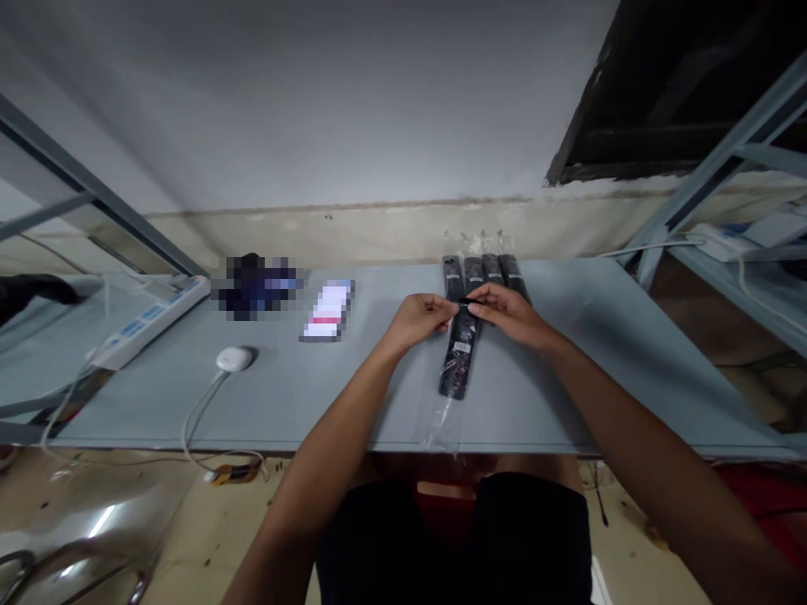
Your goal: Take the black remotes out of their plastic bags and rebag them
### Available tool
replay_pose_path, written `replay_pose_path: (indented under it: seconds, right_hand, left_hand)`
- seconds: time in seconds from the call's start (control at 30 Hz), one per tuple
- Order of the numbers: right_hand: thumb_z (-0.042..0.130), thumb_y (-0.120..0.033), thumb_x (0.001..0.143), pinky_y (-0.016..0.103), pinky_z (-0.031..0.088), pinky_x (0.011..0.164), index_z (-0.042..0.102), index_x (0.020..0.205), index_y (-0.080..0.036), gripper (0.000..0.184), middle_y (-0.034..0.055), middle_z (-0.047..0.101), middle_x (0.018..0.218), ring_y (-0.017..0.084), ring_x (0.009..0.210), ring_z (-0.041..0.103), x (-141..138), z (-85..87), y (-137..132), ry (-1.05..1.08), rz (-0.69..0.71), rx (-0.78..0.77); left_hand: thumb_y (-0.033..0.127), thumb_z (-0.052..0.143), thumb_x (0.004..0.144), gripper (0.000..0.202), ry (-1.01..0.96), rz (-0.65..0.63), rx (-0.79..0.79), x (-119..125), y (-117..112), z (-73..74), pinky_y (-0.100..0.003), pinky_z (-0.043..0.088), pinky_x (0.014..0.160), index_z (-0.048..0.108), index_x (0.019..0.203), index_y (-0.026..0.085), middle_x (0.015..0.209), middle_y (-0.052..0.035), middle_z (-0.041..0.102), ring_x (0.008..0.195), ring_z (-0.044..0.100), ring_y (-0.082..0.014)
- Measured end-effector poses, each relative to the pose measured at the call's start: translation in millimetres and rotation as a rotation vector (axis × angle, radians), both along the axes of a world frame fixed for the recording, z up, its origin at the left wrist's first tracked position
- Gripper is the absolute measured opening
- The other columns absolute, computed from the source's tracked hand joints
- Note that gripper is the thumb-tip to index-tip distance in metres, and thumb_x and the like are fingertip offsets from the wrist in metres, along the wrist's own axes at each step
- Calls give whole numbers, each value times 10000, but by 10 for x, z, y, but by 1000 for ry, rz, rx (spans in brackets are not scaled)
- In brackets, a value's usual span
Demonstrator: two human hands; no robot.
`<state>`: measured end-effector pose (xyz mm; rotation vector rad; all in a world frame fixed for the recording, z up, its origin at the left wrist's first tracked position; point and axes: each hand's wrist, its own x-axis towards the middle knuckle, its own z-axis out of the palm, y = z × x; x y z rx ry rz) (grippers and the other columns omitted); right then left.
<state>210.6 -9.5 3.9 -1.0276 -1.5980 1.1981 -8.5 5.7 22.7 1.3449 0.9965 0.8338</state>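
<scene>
A black remote control (459, 361) in a clear plastic sleeve lies lengthwise on the grey table (567, 378), the sleeve's loose end hanging over the front edge. My left hand (419, 319) and my right hand (508, 311) meet over its far end, fingers pinched on the top of the remote's sleeve. Behind my hands several more bagged black remotes (482, 273) lie side by side against the back of the table.
A white power strip (155, 315) lies at the left, with a small white charger (234, 359) and its cable trailing off the front edge. A blurred dark object (255, 286) and a blurred white card (328, 311) sit left of centre. Metal shelf frames stand on both sides.
</scene>
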Motion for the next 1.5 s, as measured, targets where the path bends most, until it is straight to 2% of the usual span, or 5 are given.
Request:
replay_pose_path:
  seconds: [0.43, 0.97, 1.07, 1.27, 1.5]
  right_hand:
    - [664, -575, 930, 308, 455, 718, 771, 825, -198, 406, 23, 615, 839, 170, 772, 583, -20, 164, -100, -219, 252, 119]
    - [833, -479, 777, 313, 536, 661, 727, 1099, -195, 443, 7, 686, 760, 154, 662, 628, 6, -5, 69, 27, -166, 72]
    - [857, -489, 768, 286, 562, 619, 710, 1170, -226, 502, 28, 724, 860, 169, 741, 667, 2, -7, 61, 101, -180, -21]
    - [854, -544, 800, 291, 647, 714, 800, 980, -196, 396, 88, 794, 944, 171, 794, 747, 14, 8, -5, 109, 156, -391]
    - [848, -515, 827, 272, 658, 619, 798, 977, -216, 338, 59, 790, 833, 145, 645, 737, 42, -12, 7, 192, 51, -408]
  left_hand:
    - [409, 737, 871, 291, -32, -89, 224, 88, -52, -53, -256, 499, 700, 675, 915, 128, 833, -36, 676, 726, 616, -120]
    - [224, 803, 816, 286, -99, 10, 117, 67, 11, -89, -258, 560, 696, 615, 1013, 134, 864, -14, 644, 726, 622, -111]
    - [246, 832, 780, 371, -142, 46, 119, 66, 6, -62, -260, 563, 714, 626, 1071, 145, 899, -16, 643, 774, 625, -120]
    - [324, 876, 741, 497, -209, 129, 60, 55, -2, -8, -277, 558, 753, 633, 1142, 159, 947, -20, 659, 795, 634, -123]
    - [519, 895, 697, 508, -31, -62, -30, -33, 24, -18, -258, 497, 698, 723, 969, 126, 931, -75, 716, 802, 628, -144]
